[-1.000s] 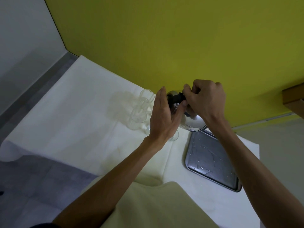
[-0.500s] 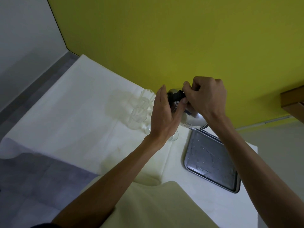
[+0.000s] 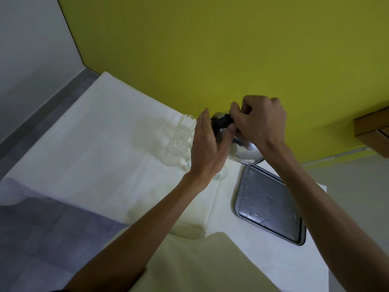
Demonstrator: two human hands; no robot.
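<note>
Little changed over the last second: my right hand (image 3: 261, 125) kept pinching the knob (image 3: 223, 122) of the lid (image 3: 246, 150), centre frame above the tray (image 3: 271, 203); left hand (image 3: 207, 148) stayed flat-fingered against it, so work looked unfinished.

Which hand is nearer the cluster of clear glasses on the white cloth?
Left. The left hand is right beside the clear glasses, just to their right; the right hand is beyond it, gripping the black handle of the steel vessel.
</note>
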